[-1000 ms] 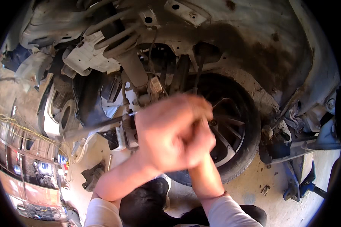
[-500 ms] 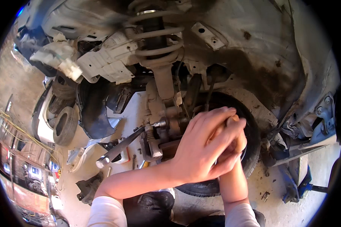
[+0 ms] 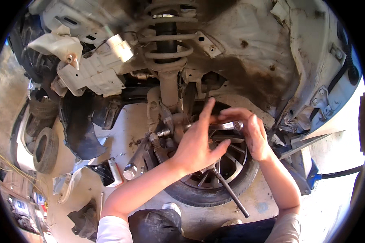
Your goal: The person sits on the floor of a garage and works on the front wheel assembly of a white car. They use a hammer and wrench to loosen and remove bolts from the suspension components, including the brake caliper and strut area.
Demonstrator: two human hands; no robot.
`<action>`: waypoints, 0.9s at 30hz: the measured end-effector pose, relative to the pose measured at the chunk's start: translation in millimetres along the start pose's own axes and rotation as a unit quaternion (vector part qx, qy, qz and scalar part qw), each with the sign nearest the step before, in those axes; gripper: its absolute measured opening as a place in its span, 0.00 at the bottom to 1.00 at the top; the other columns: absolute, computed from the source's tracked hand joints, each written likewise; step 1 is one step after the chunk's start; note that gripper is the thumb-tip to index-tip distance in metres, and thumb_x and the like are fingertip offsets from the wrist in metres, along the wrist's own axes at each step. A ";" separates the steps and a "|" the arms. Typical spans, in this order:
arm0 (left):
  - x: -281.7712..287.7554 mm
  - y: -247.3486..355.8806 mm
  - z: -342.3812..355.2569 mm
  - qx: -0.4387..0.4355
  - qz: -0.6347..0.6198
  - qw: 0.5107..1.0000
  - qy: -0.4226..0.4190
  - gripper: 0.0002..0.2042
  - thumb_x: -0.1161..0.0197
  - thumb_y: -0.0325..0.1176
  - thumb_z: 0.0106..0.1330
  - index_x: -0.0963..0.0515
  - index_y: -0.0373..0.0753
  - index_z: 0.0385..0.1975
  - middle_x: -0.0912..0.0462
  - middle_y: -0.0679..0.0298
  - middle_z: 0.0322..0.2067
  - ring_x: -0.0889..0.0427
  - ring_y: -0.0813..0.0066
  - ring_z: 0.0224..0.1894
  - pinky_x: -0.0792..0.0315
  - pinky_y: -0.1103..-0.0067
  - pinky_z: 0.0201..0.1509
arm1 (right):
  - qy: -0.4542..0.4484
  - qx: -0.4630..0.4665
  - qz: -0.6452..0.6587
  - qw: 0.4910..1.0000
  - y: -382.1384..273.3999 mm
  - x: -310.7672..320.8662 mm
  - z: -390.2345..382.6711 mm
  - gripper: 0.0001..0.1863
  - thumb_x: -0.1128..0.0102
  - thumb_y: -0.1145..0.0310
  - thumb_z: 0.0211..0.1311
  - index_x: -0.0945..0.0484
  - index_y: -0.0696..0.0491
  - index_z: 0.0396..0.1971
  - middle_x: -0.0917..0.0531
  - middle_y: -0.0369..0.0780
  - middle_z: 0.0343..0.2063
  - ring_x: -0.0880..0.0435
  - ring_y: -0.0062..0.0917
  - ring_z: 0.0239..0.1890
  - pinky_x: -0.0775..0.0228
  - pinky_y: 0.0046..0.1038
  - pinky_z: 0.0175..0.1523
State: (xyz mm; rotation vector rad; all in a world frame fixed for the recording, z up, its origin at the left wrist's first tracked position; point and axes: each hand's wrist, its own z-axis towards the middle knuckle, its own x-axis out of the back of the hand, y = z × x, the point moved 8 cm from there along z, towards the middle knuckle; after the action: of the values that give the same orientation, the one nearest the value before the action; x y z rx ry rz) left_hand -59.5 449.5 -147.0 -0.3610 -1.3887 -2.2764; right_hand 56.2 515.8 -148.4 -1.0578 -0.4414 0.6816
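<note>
My left hand [image 3: 194, 143] is in front of the suspension hub, its index finger stretched upward and its thumb spread to the right. To its right, my right hand [image 3: 256, 135] has its fingers extended leftward, around the ring end of a combination wrench [image 3: 227, 126]. The palms face each other, and neither hand shows a closed grip. Part of the wrench is hidden behind my left hand. Left of my left hand, a socket [image 3: 163, 133] sits at the hub, with a thick-ended bar handle [image 3: 129, 171] slanting down-left. A metal rod [image 3: 233, 194] slopes down in front of the wheel.
Overhead is the wheel arch [image 3: 255, 48] with a coil spring and strut [image 3: 168, 81]. A wheel [image 3: 202, 198] lies on the floor below my hands. To the left are a black liner [image 3: 79, 133], an old tyre [image 3: 45, 150] and a dark box-like part [image 3: 103, 173]. A blue stand [image 3: 312, 180] is at right.
My hands were pressed together with fingers interlaced; now they are apart and opened, and the wrench shows between them. The bar handle appears steeper, and the view has shifted to the right.
</note>
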 end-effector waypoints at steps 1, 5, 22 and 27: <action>-1.0 2.8 -1.2 -0.043 0.049 0.998 0.021 0.42 0.32 0.34 0.52 0.49 0.36 0.66 0.22 0.51 0.40 0.21 0.55 0.43 0.28 0.69 0.51 | 0.047 -0.059 0.026 0.997 15.2 8.5 -11.8 0.33 0.66 0.45 0.71 0.29 0.62 0.51 0.21 0.42 0.43 0.22 0.27 0.44 0.33 0.30 0.56; -9.2 9.1 15.9 -0.088 0.078 0.993 -0.003 0.17 0.35 0.35 0.54 0.26 0.38 0.44 0.23 0.57 0.31 0.22 0.58 0.33 0.28 0.70 0.39 | -0.130 -0.385 -0.428 0.808 109.8 21.6 -106.8 0.32 0.57 0.44 0.67 0.32 0.61 0.53 0.19 0.51 0.41 0.18 0.38 0.44 0.24 0.34 0.47; -16.9 4.5 21.5 -0.078 0.048 0.995 -0.029 0.08 0.39 0.28 0.49 0.31 0.36 0.25 0.23 0.58 0.21 0.22 0.56 0.28 0.28 0.67 0.33 | -0.052 -0.472 -0.413 0.777 118.2 25.5 -190.0 0.21 0.43 0.58 0.59 0.26 0.61 0.42 0.19 0.54 0.31 0.18 0.45 0.37 0.29 0.42 0.43; -15.0 5.2 20.3 -0.049 0.041 0.997 -0.039 0.07 0.40 0.27 0.47 0.30 0.37 0.24 0.23 0.60 0.21 0.22 0.58 0.31 0.30 0.66 0.39 | 0.095 -0.410 -0.458 0.783 -8.7 71.9 -125.0 0.18 0.44 0.57 0.62 0.23 0.61 0.31 0.20 0.45 0.22 0.22 0.31 0.28 0.29 0.35 0.37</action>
State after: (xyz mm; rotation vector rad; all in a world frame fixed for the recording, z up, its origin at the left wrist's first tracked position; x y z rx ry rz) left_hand -44.1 469.0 -140.3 -0.5335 -1.2771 -2.2914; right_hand 189.2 483.0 -194.1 -1.5040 -1.0283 -0.5688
